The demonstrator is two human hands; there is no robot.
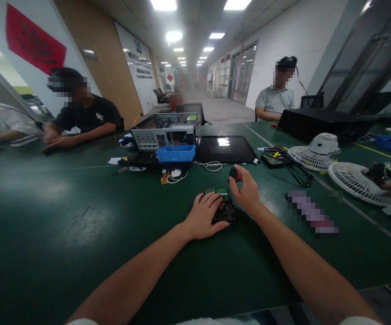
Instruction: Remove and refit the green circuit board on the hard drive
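Observation:
My left hand [202,216] lies with its fingers spread over a black casing [225,211], the thumb along its near side. A green circuit board [223,194] shows at the far end of that casing, partly covered by my fingertips. Just above and right of the board, my right hand [245,187] is closed around a small dark-handled tool [232,172], which looks like a screwdriver. Its tip is too small to make out.
Ahead are an opened computer case [165,128], a blue bin [176,154] and a dark flat panel [227,149]. To the right lie cables [299,174], white fan parts [354,183] and a blurred-out flat object [312,212]. Several people sit around the green table [63,253].

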